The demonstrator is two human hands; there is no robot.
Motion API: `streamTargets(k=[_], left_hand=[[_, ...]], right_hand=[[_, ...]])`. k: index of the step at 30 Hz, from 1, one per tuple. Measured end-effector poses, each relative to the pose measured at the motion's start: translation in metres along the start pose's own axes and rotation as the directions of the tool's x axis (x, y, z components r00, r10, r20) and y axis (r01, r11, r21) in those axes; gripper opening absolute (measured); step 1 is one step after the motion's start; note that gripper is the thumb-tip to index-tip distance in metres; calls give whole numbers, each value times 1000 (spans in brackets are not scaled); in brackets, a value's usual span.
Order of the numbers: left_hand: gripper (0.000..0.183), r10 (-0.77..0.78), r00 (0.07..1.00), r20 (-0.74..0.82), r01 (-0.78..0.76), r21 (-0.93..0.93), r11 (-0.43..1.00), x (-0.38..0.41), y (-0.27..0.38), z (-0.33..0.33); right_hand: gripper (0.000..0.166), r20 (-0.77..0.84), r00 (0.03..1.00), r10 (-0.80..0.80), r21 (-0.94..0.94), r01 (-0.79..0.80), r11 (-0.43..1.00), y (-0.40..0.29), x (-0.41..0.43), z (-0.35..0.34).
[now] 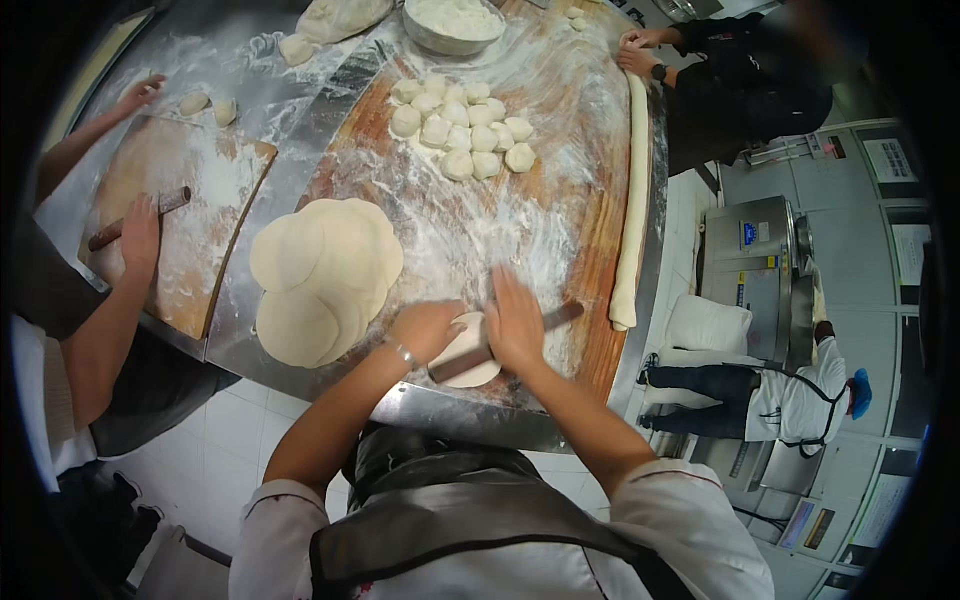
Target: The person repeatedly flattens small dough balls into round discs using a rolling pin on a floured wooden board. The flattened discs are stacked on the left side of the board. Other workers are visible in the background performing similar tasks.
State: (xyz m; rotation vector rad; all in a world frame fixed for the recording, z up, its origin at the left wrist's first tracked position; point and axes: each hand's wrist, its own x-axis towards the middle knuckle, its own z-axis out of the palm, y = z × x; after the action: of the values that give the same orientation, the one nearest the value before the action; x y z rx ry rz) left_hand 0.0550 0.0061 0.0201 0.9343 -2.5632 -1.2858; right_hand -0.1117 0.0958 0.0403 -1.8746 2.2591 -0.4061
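Note:
A small round of dough lies near the front edge of the floured wooden worktop, under a brown wooden rolling pin. My right hand rests flat on the pin, its fingers stretched forward. At the round's left edge is my left hand, fingers bent toward the dough; whether it pinches the edge cannot be told. Overlapping flat dough rounds are piled to the left of my hands. Farther back sits a cluster of dough balls dusted with flour.
A long dough roll runs along the right edge, with a co-worker's hands at its far end. At left, another co-worker's hand is on a rolling pin over a wooden board. A flour bowl stands at the back.

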Motion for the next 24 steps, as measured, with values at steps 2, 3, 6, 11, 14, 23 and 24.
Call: streamTargets(k=[2, 3, 6, 11, 14, 23, 24], left_hand=[[21, -35, 994, -104, 34, -16, 999, -22, 2, 8], [21, -97, 989, -112, 90, -63, 994, -29, 6, 12], [20, -228, 972, -53, 215, -188, 958, -31, 16, 20], [17, 20, 993, -118, -21, -4, 1000, 5, 11, 9], [18, -5, 989, -150, -22, -179, 984, 4, -6, 0], [23, -50, 995, -90, 39, -119, 992, -11, 19, 23], [23, 3, 998, -61, -3, -4, 1000, -1, 24, 18]], right_hand=[[56, 65, 990, -122, 19, 121, 992, 19, -72, -9], [57, 88, 983, -158, 75, 152, 986, 21, -100, -18], [55, 79, 989, -126, -25, 128, 991, 18, -100, -16], [58, -95, 995, 37, -21, -39, 999, 5, 24, 14], [62, -43, 998, 49, 37, -47, 998, 4, -14, 4], [52, -18, 993, -116, -32, 115, 993, 22, -50, -2], [52, -82, 996, -34, 29, 37, 999, 15, -16, 4]])
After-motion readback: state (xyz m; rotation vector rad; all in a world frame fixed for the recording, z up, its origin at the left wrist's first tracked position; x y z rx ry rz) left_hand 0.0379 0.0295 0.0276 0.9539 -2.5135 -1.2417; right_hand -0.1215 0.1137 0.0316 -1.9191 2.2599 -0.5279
